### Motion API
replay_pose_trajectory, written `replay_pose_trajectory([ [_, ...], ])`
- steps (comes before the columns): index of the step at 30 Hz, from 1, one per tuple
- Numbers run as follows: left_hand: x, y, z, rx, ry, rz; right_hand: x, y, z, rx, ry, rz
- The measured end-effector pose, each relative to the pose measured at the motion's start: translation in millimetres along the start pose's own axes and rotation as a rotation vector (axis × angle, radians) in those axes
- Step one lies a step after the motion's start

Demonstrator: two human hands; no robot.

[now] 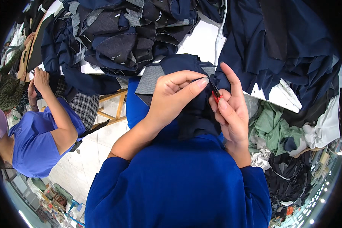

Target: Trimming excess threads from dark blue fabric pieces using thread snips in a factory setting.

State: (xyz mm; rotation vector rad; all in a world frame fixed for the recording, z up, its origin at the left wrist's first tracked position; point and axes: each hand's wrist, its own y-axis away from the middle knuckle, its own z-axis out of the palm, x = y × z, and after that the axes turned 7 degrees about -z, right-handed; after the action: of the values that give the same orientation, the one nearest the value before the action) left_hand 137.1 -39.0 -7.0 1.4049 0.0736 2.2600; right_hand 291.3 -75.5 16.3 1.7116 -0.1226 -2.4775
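Note:
My left hand (173, 94) pinches the edge of a dark navy fabric piece (197, 114) between thumb and fingertips. The piece hangs over my lap, and a grey denim-like part (150, 80) shows to its left. In my right hand (233, 114) is a small pair of thread snips (217, 95) with red grips and dark blades, held between thumb and curled fingers, with the index finger stretched upward. The blades point up toward the pinched cloth, close to my left fingertips. Whether they touch the cloth I cannot tell.
Dark denim pieces (121, 41) are heaped on the white table (195, 41) ahead. More navy fabric (250, 53) drapes over its right part. Green cloth (273, 125) and white cloth (325, 127) lie at the right. To the left, a co-worker in a blue top (43, 133) handles something small.

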Motion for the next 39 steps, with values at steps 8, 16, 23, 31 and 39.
replay_pose_trajectory([
  [8, -2, 5, 5, -0.003, -0.049, 0.026, 4, 0, -9, -0.029, -0.133, -0.011],
  [16, 0, 3, 0, -0.014, -0.043, 0.04, 5, 2, -12, -0.053, -0.1, 0.034],
  [23, 0, 3, -4, -0.081, -0.148, 0.02, 4, 2, -16, -0.074, -0.081, -0.089],
  [31, -1, 9, -6, -0.203, -0.103, 0.023, 2, -4, -6, 0.086, 0.135, -0.175],
  [39, -4, 8, -2, -0.225, 0.057, -0.044, -1, -6, -8, 0.087, 0.142, -0.207],
])
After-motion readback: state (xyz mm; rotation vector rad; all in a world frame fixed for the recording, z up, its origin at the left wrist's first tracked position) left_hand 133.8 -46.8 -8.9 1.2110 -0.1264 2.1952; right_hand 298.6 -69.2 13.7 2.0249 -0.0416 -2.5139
